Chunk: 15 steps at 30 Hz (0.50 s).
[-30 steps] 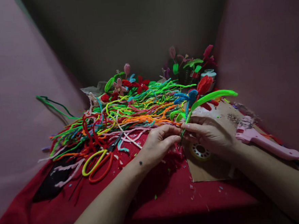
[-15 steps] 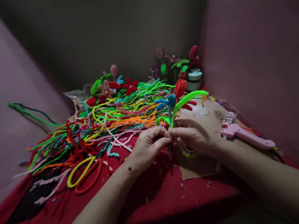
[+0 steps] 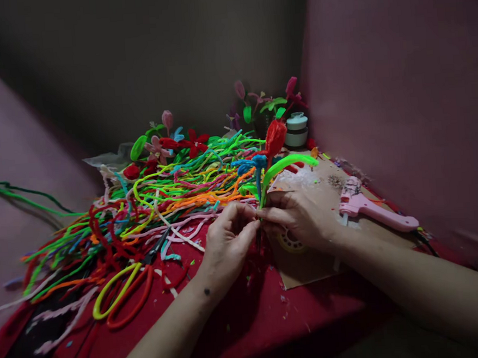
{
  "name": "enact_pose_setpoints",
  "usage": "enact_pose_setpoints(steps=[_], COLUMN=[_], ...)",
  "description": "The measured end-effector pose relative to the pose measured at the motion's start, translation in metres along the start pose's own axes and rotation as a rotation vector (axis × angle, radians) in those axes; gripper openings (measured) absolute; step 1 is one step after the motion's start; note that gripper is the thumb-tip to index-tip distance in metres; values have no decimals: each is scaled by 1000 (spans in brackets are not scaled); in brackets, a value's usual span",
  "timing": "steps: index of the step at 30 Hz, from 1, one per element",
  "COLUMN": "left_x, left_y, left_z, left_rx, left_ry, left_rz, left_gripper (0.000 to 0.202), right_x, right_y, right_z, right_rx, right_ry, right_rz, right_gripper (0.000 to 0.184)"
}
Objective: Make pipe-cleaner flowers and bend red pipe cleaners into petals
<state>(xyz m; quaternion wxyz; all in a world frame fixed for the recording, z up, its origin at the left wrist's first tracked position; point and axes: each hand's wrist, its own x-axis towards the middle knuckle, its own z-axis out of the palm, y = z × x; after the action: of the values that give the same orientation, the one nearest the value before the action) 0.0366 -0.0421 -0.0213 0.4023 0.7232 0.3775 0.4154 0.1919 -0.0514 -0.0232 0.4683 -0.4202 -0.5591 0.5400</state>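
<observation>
My right hand (image 3: 299, 218) pinches the stems of a small pipe-cleaner flower bunch between thumb and fingers. In the bunch are a red tulip-like flower (image 3: 276, 137), a blue flower (image 3: 258, 162) and a long, bright green leaf (image 3: 289, 160) arching rightward. My left hand (image 3: 229, 245) is closed at the same stems, thumb and index finger meeting just below the right fingertips. Whatever thin piece sits in the left pinch is too small to make out. Partly behind my right hand lies a yellow ring-shaped roll (image 3: 289, 243).
Loose pipe cleaners (image 3: 182, 185) in many colours spread across the red cloth (image 3: 241, 320). Scissors (image 3: 122, 299) with yellow and red handles lie left. A pink glue gun (image 3: 382, 211) rests on cardboard (image 3: 306, 272) at right. Finished flowers (image 3: 195, 144) and a pale lidded jar (image 3: 297, 130) stand behind.
The whole view has shifted, so things appear further left. Within the bunch, the blue flower and green leaf sit slightly lower against the red flower. Both hands stay at the stems.
</observation>
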Motion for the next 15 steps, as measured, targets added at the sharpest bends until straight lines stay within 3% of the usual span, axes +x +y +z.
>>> enact_pose_setpoints(steps=[3,6,8,11,15], left_x=[-4,-9,-13,-19,-28], left_y=[-6,-9,-7,-2,0], left_z=[0,3,9,18,20], left_rx=[217,650,946,1209,1261], left_ry=[45,110,156,182,111], left_rz=[248,587,731,803,891], left_gripper=[4,15,22,27,36], right_x=[-2,-1,-1,-1,-1], right_y=[-5,-3,0,2,1], right_z=[4,9,12,16,12], right_rx=[-3,38,103,104,-45], right_ry=[28,72,117,223,273], right_rz=[18,-3,-11,0,18], right_gripper=[23,21,22,23,20])
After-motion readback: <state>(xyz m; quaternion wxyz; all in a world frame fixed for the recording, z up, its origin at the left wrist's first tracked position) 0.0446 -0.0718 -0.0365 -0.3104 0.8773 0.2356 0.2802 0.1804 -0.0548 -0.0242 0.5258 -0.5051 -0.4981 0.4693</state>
